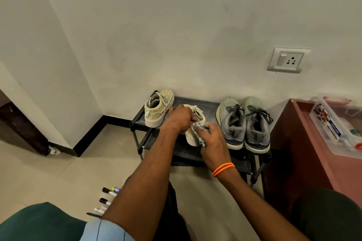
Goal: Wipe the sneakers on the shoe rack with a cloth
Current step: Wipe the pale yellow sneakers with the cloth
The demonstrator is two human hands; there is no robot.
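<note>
With the left hand (179,118) curled over the cream sneaker (193,133) on the shoe rack (197,101), the right hand (212,143) should keep its fingers bunched around the cloth (199,129) under them and rub that 1 shoe's side firmly.

We count four sneakers on one shoe rack (137,121): two beige, at centre (158,107) and (193,137), two grey to their right (231,121) and (256,125); one cloth (200,130); two hands (179,116) (212,140); about four markers (108,196) lower left; one wall socket (287,60) upper right
</note>
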